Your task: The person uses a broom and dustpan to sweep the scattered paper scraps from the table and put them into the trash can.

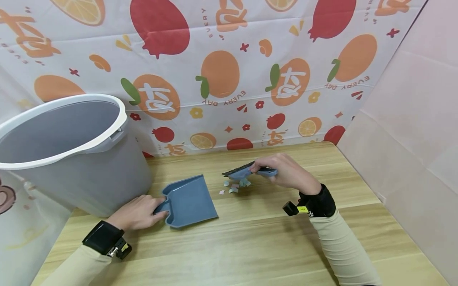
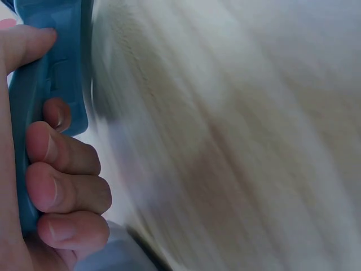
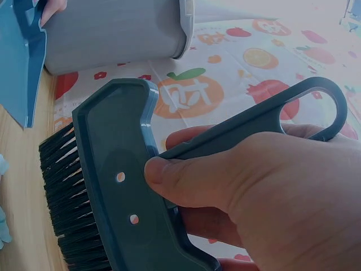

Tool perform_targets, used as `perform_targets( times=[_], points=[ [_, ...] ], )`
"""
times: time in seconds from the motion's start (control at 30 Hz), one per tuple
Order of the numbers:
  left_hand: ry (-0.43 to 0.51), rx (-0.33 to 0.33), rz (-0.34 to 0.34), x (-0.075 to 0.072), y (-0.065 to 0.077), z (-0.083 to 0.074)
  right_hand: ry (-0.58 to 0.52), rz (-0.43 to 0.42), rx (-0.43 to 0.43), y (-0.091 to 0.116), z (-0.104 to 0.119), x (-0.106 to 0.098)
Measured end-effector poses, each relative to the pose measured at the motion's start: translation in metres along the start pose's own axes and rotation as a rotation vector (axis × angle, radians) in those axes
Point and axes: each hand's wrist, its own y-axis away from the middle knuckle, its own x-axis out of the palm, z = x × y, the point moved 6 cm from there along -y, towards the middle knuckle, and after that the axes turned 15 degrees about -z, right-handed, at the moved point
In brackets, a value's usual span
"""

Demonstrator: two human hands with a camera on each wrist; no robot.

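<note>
My left hand [image 1: 139, 213] grips the handle of a blue dustpan [image 1: 191, 200], its fingers curled round it in the left wrist view. The pan's wide edge faces right, toward the brush. In my right hand [image 1: 289, 171] is a small blue hand brush [image 1: 240, 173] with dark bristles [image 3: 70, 197]; the thumb presses on the base of its handle. Several small scraps [image 1: 233, 190], pale green, blue and pink, lie on the wooden table just in front of the brush. A short gap of bare wood separates them from the dustpan's edge.
A large grey bin [image 1: 118, 174] with a white rim stands at the left, close behind my left hand. Behind the wooden table [image 1: 229, 254] hangs a fruit-print cloth [image 1: 222, 115], and a pale wall [image 1: 411, 131] borders the right side.
</note>
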Motion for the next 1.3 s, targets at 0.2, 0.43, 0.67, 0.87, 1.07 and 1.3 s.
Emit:
perform_targets(
  times=[0.2,0.43,0.67,0.87,1.07,1.3],
  points=[
    [-0.015,-0.002,0.024,0.003,-0.005,-0.005,-0.016,0.004,0.01,-0.001,0.001,0.0],
    [-0.004,-0.006,0.029,0.007,-0.005,-0.009,0.017,-0.017,0.004,-0.001,0.001,-0.001],
    [-0.005,-0.023,0.048,0.011,-0.006,-0.009,0.065,-0.071,0.016,-0.003,-0.002,0.003],
    [0.009,-0.041,0.056,0.014,-0.007,-0.009,0.184,-0.12,0.092,-0.004,-0.006,0.007],
    [0.017,-0.034,0.052,0.014,-0.007,-0.01,0.241,-0.15,0.228,-0.002,-0.011,0.007],
    [0.014,-0.023,0.042,0.015,-0.008,-0.013,0.214,-0.204,0.314,-0.003,-0.018,0.016]
  ],
)
